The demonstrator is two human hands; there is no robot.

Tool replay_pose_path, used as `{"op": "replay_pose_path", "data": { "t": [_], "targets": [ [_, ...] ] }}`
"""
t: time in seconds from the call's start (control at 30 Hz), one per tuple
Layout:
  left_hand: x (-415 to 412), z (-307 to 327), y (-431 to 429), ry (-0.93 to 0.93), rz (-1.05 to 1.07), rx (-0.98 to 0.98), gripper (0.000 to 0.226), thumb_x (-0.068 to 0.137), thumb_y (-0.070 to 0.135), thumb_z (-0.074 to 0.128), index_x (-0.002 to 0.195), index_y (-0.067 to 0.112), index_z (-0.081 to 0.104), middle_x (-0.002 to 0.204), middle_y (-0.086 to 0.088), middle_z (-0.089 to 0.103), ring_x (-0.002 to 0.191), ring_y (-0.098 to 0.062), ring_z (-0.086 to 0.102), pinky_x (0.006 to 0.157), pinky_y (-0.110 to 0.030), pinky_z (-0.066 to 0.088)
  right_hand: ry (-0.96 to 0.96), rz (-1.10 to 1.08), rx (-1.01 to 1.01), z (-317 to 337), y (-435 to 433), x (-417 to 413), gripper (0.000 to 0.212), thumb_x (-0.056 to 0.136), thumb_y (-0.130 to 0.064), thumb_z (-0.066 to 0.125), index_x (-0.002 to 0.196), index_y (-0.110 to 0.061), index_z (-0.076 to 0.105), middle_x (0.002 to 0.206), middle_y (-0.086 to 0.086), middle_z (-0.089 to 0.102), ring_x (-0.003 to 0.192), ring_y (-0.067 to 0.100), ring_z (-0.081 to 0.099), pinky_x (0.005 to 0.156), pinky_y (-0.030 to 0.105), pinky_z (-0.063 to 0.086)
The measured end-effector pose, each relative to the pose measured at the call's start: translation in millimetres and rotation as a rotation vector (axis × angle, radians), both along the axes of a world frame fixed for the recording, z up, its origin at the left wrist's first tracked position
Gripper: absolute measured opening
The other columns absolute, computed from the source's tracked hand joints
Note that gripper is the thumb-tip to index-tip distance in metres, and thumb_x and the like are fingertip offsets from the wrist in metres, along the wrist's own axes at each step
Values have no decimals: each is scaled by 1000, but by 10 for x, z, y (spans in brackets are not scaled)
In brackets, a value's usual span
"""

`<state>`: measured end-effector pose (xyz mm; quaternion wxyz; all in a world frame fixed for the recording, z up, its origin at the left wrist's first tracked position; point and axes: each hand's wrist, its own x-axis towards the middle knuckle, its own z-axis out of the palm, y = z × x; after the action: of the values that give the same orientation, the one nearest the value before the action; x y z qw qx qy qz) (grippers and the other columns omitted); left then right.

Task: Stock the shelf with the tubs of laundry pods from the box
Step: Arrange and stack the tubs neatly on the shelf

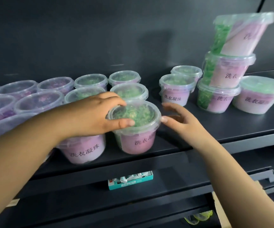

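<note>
1. Front tub [139, 142]: upright near the shelf [198, 129] edge. Your left grip [96, 116] is clamped over its lid; your right grip [180, 122] is spread apart, just beside it.
2. Risk: pull it forward and it may topple off.
3. Risk: tilted top tub [241, 33], right stack, could slide.
4. Contents: green pods [131, 112] here; left tubs [39, 102] hold purple.

A: Front tub [138, 142]: clear plastic, green pods, pink label fading to white, black lettering.
B: Left tubs [39, 102]?
A: Purple pods, same clear lids. Shelf [215, 127] dark grey. Carton [130, 182] below: teal, white, red patch.
</note>
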<state>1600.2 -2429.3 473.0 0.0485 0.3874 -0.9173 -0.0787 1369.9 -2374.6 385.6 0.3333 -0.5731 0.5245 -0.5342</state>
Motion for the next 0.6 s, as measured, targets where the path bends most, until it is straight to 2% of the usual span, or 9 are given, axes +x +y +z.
{"op": "replay_pose_path", "data": {
  "t": [0.07, 0.13, 0.2, 0.27, 0.33, 0.4, 0.5, 0.57, 0.6],
  "targets": [
    [129, 41, 25, 15, 62, -83, 100, 41, 94, 15, 125, 45, 41, 131, 26, 38, 119, 3, 37, 98, -20, 30, 14, -161, -2, 81, -56, -157, 55, 55, -61, 69, 102, -36, 55, 107, -17, 60, 102, 9, 58, 97, 35, 46],
    [288, 41, 52, 36, 138, -87, 106, 35, 96, 15, 123, 45, 46, 133, 21, 43, 120, -2, 42, 95, -20, 30, -8, -170, 16, 149, -63, -248, 58, 51, -63, 75, 100, -38, 57, 112, -14, 59, 102, 6, 58, 98, 39, 46],
    [428, -13, 55, -13, 191, -54, 123, 22, 101, 11, 126, 46, 45, 137, 20, 42, 122, -5, 42, 96, -20, 30, -77, 14, 71, 171, -38, -207, 78, 32, -73, 75, 103, -46, 54, 118, -16, 54, 108, 3, 56, 93, 33, 48],
    [498, -79, 73, -49, 202, -10, 128, 19, 102, 8, 131, 47, 39, 142, 21, 35, 128, -3, 35, 99, -17, 24, -78, 184, 106, 125, -34, -96, 90, 29, -74, 75, 111, -51, 46, 127, -15, 46, 115, 3, 53, 91, 27, 46],
    [522, -104, 95, -30, 185, 2, 120, 28, 101, 12, 133, 47, 36, 145, 21, 31, 130, 2, 29, 99, -13, 17, -78, 284, 92, 75, -70, 50, 87, 43, -55, 83, 119, -46, 40, 129, -13, 45, 111, -4, 54, 87, 17, 46],
    [526, -94, 112, -16, 167, -3, 119, 30, 100, 13, 133, 47, 36, 144, 23, 31, 122, 9, 24, 98, -11, 15, -134, 347, 72, 38, -99, 174, 77, 53, -35, 83, 119, -36, 43, 121, -13, 54, 103, -8, 58, 81, 11, 47],
    [562, -101, 111, 3, 148, 1, 126, 21, 101, 11, 132, 47, 38, 142, 26, 32, 115, 15, 21, 95, -5, 12, -176, 367, 54, -17, -103, 243, 85, 45, -51, 85, 119, -34, 47, 116, -16, 63, 113, 4, 57, 89, 17, 47],
    [573, -103, 108, 11, 142, 10, 126, 22, 101, 11, 132, 47, 39, 141, 27, 33, 113, 17, 21, 90, 3, 10, -185, 360, 43, -15, -93, 242, 81, 45, -44, 84, 117, -34, 48, 112, -22, 64, 111, 0, 57, 87, 16, 47],
    [562, -94, 108, 8, 139, 7, 125, 23, 101, 11, 132, 47, 39, 141, 26, 35, 113, 15, 24, 91, 1, 12, -191, 350, 44, -20, -86, 243, 74, 49, -37, 80, 115, -35, 47, 109, -24, 64, 108, -3, 58, 85, 14, 47]
  ]
}}
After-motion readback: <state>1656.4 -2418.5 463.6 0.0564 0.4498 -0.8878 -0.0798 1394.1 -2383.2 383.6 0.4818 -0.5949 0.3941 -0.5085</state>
